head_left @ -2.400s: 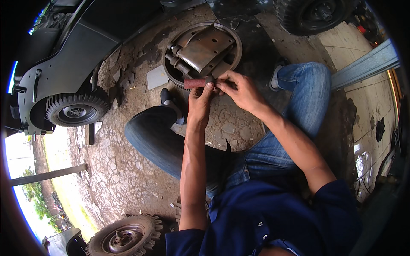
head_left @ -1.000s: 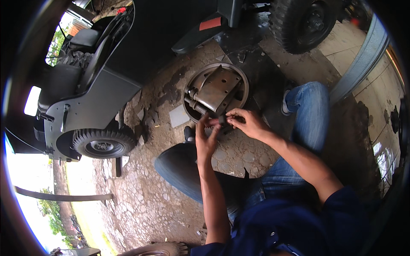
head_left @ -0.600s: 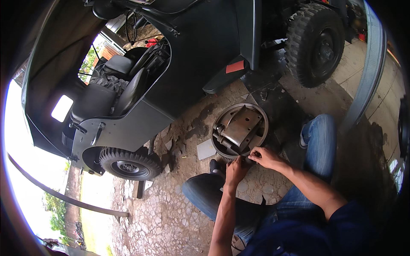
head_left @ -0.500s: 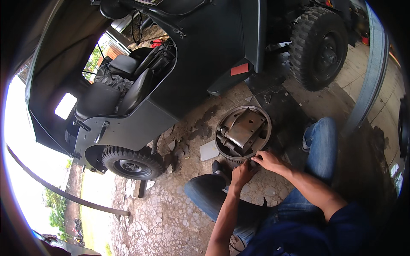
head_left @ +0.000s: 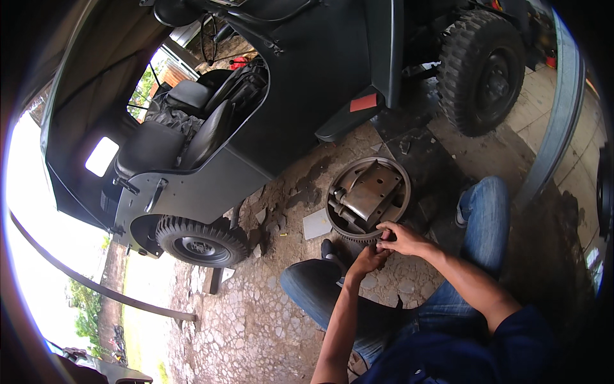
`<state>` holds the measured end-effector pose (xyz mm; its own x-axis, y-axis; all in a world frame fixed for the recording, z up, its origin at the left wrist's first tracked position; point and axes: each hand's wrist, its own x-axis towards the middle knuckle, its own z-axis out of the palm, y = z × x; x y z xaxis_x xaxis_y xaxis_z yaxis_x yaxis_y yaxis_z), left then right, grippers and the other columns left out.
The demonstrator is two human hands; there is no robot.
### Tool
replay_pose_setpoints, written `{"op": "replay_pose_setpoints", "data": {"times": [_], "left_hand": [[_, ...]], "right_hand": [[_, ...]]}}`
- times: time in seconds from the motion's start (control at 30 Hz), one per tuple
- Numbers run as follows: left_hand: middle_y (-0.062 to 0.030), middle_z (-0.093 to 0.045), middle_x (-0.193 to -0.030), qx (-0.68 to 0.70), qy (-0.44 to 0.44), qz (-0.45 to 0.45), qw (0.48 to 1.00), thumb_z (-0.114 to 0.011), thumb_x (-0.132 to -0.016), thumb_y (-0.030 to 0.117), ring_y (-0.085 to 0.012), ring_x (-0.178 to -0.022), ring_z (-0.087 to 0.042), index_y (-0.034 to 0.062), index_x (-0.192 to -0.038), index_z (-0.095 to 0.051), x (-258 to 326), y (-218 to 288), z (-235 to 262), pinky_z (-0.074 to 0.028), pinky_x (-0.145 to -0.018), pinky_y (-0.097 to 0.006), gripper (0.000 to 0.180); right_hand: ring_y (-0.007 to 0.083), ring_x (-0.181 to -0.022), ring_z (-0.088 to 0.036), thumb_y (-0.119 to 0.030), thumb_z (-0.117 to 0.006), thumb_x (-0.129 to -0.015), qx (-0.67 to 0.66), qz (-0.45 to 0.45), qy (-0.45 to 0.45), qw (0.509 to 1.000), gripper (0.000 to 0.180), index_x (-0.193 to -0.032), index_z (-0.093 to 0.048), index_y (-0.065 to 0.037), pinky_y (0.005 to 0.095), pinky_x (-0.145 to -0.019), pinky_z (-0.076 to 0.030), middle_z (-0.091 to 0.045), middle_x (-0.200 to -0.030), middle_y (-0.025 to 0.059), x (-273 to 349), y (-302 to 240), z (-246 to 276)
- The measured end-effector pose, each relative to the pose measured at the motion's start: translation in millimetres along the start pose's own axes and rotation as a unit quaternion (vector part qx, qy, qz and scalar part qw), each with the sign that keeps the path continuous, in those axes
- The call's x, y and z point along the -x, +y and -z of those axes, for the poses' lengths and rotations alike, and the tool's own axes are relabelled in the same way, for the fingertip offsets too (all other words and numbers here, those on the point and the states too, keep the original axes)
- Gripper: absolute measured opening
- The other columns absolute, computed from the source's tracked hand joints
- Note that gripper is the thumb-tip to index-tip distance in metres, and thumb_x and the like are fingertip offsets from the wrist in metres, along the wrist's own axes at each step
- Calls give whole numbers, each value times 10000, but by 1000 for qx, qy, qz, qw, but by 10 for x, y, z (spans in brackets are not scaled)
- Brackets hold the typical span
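Note:
A round metal flywheel with a toothed rim [head_left: 407,203] lies on the ground in front of me. Inside it rest a bent metal plate with holes [head_left: 378,185] and some cylindrical metal pieces [head_left: 348,214]. My left hand [head_left: 369,260] is closed just off the near edge of the rim. Beside it, my right hand [head_left: 404,240] has thumb and index finger bent toward the left fingertips. Both hands meet over a small dark thing between the fingers, too hidden to name.
A dark green open-sided vehicle [head_left: 307,83] stands ahead, with its rear wheel [head_left: 201,242] at left and front wheel [head_left: 483,73] at right. A pale tile piece [head_left: 316,224] lies left of the flywheel. A curved metal post [head_left: 555,121] rises at the right.
My right hand has lifted slightly and its index finger has opened away from the thumb. The left hand has turned a little and stays close to it. The view has shifted slightly.

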<state>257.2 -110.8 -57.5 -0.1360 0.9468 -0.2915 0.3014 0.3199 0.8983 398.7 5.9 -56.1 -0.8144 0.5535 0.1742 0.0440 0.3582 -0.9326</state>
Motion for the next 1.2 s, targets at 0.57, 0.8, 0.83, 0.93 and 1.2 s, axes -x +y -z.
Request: {"op": "replay_pose_setpoints", "data": {"times": [0.57, 0.8, 0.83, 0.93, 1.2], "left_hand": [[-231, -652, -941, -309, 105, -75, 942, -649, -854, 229, -423, -923, -620, 33, -1088, -586, 46, -60, -28, -498, -719, -472, 312], [-217, -657, -862, -368, 100, -151, 912, -665, -837, 251, -417, -836, -639, 72, -1076, -586, 117, -34, 55, -519, -652, -496, 309], [-215, -658, -872, -365, 96, -142, 915, -666, -835, 245, -419, -838, -638, 75, -1091, -580, 122, -12, 93, -517, -655, -497, 319], [-214, -660, -894, -338, 109, -137, 925, -665, -830, 230, -428, -850, -633, 79, -1119, -569, 88, 9, 130, -512, -669, -499, 341], [-235, -655, -944, -284, 29, -157, 945, -682, -814, 245, -428, -939, -617, 28, -1054, -626, 67, -386, 2, -501, -754, -448, 328]], "right_hand": [[277, -980, -640, -191, -828, -703, 95, 16, -125, 988, 429, -1074, -645, -77, 389, -862, -496, -619, -1082, 173, 23, -23, 186], [325, -881, -656, -457, -782, -724, 270, -17, -267, 925, 551, -1036, -637, -27, 409, -786, -512, -668, -862, 148, -90, -355, 301], [324, -873, -658, -443, -785, -724, 270, 39, -253, 928, 548, -1046, -624, -29, 413, -780, -511, -671, -851, 139, -108, -325, 309], [313, -852, -665, -374, -795, -723, 262, 160, -218, 926, 530, -1078, -574, -49, 425, -744, -507, -684, -843, 112, -219, -210, 311], [279, -810, -678, -546, -619, -846, 260, -93, -408, 870, 578, -1063, -660, -12, 397, -712, -517, -705, -845, 134, -127, -106, 134]]}}
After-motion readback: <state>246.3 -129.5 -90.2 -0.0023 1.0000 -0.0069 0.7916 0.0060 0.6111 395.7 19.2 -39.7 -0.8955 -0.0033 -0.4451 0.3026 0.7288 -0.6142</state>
